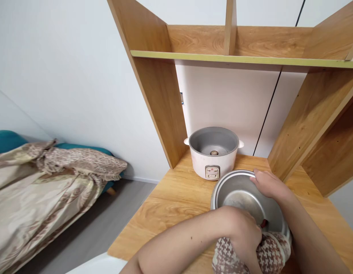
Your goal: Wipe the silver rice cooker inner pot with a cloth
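My right hand [267, 183] grips the far rim of a silver metal inner pot [232, 190], thumb and fingers closed over the edge. The pot tilts, with its opening facing me. My left hand [246, 230] is closed on a brown-and-white houndstooth cloth [272, 251] at the pot's near side; part of the cloth lies over the rim. Beside the left fingers shows a small dark red spot I cannot make out. Behind the pot stands a white rice cooker body [199, 161], lidless, its grey inside and round centre piece visible.
The wooden desk [153, 213] carries the cooker. Upright side panels [162, 102] and a shelf [222, 58] with a yellow-green edge frame the space above. To the left, a teal sofa [10, 140] lies under a patterned cover [50, 190]. A white surface [98, 264] shows at the bottom.
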Tool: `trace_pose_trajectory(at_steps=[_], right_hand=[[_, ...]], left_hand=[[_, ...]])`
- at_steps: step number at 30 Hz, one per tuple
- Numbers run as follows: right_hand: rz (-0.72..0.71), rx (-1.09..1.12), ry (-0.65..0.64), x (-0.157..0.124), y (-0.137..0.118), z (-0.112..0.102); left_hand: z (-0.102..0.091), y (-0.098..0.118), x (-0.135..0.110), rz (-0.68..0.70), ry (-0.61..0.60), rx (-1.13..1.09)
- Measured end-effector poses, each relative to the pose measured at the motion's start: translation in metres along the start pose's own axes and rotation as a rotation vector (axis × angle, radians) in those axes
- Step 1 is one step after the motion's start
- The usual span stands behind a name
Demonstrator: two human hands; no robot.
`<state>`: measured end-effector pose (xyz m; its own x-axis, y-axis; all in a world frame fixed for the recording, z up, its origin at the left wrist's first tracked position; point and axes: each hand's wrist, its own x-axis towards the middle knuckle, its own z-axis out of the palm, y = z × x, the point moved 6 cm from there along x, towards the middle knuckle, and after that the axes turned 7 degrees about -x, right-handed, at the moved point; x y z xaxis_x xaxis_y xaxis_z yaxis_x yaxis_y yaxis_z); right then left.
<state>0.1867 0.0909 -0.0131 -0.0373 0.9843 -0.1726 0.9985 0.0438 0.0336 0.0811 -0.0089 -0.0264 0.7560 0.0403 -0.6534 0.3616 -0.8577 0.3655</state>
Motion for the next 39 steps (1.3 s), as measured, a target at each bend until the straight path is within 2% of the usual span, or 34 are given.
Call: trace_pose_trajectory(at_steps=[9,13,17,27,34,39], right_hand=[[-0.012,0.019,-0.018,-0.002,-0.003,-0.003],[-0.005,0.018,-0.030,-0.002,-0.003,-0.003],[-0.008,0.018,-0.027,-0.002,-0.004,-0.003],[-0.013,0.013,-0.019,-0.003,-0.004,-0.001],[-0.005,0.015,-0.023,-0.003,-0.005,-0.003],[-0.009,0.032,-0.017,0.000,-0.002,0.002]], left_hand=[[0.002,-0.002,0.002,0.012,-0.012,-0.021],[0.010,-0.002,0.007,0.035,-0.091,-0.007],[0.006,-0.001,0.005,0.037,-0.057,0.022],[0.005,0.000,0.003,0.080,-0.060,0.036],[0.014,-0.001,0.010,0.099,-0.195,0.018],[0.010,-0.004,0.011,0.094,-0.093,0.040]])
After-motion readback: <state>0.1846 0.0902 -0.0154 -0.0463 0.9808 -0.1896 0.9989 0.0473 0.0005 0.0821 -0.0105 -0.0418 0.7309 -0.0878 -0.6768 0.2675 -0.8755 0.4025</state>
